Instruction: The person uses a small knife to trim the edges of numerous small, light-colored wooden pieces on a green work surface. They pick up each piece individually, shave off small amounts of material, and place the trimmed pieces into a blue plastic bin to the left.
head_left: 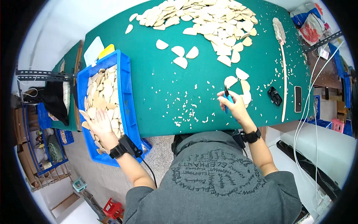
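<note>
My left hand (101, 126) is over a blue plastic crate (127, 93) at the left, palm turned up and fingers spread, holding nothing that shows. Inside the crate lie many flat beige half-round pieces (108, 90). My right hand (234, 105) is above the green table, closed around blue-handled nippers (228, 99) whose dark tip points away from me. Just beyond and beside that hand, a few loose half-round pieces (242, 74) lie on the cloth. Between my hands, small pale offcuts (186, 110) are scattered.
A large heap of beige pieces (209, 16) covers the table's far side, with several strays (179, 62) nearer. At the right lie a long-handled brush (283, 67), a black clip-like object (275, 96) and a phone (298, 99). White cables (308, 89) hang beyond the right edge.
</note>
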{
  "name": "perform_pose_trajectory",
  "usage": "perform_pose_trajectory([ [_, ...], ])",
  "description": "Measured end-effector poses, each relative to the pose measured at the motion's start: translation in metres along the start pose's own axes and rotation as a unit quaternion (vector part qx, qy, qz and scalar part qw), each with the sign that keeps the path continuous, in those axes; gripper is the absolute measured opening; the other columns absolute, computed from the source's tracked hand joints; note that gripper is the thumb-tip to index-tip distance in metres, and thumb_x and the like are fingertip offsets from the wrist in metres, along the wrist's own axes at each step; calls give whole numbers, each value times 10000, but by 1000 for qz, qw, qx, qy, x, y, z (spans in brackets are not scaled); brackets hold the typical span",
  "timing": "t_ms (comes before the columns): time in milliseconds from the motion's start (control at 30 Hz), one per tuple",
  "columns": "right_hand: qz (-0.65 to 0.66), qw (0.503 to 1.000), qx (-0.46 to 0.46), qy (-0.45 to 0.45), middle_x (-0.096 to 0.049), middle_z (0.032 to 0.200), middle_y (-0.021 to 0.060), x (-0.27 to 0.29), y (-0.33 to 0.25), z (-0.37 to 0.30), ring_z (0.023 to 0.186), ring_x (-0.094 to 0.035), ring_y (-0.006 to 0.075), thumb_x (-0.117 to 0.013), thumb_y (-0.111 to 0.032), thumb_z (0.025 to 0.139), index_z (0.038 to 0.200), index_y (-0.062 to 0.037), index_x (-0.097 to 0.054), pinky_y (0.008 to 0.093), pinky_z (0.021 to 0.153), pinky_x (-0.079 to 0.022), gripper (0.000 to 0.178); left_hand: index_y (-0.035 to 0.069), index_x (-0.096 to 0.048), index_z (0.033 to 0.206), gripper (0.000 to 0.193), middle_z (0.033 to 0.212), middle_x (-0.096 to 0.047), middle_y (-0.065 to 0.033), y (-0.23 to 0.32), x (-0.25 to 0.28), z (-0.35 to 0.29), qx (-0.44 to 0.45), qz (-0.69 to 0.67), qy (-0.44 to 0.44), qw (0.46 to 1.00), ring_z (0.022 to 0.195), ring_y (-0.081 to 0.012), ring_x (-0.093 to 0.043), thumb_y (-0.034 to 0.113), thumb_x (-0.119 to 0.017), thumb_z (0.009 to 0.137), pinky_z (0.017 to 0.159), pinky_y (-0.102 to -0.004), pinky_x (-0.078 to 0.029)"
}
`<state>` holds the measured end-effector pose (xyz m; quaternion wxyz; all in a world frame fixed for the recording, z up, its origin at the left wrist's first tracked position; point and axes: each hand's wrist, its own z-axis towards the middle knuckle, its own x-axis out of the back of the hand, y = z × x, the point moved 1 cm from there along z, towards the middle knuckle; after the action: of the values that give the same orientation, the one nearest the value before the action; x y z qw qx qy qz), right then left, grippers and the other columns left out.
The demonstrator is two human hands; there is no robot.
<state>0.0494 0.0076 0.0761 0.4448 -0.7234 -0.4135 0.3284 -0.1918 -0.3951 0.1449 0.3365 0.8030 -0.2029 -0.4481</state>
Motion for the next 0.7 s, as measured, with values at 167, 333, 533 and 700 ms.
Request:
perform_pose_trajectory([
  [167,-12,998,9,65,-581,742,1,59,-3,14,619,-550,68,-658,-164,847,1040,-14,-610,214,537,-443,249,72,-274,1417,575,1484,-225,-165,-99,-24,16,45,116,-83,989,1372,-302,-244,349,-467,951,1064,-491,-321],
  [333,-54,992,31,111,-573,703,12,127,-38,59,571,-519,59,-640,-145,846,1065,-11,-590,204,511,-425,262,74,-352,1397,643,1446,-320,-109,-184,-128,3,62,322,-233,916,1320,-272,-318,324,-627,871,1015,-448,-334],
  [533,-93,980,46,171,-592,726,39,215,-82,135,537,-537,71,-654,-166,832,1084,-28,-587,218,475,-431,295,81,-347,1402,698,1449,-326,-142,-232,-223,37,33,480,-295,826,1334,-268,-306,359,-644,835,1059,-451,-259],
  [700,-139,972,28,189,-590,756,24,275,-106,221,543,-531,68,-643,-201,837,1098,-32,-577,214,482,-427,318,76,-336,1409,725,1443,-341,-165,-261,-272,105,4,583,-273,765,1349,-286,-287,373,-648,826,1084,-426,-229],
])
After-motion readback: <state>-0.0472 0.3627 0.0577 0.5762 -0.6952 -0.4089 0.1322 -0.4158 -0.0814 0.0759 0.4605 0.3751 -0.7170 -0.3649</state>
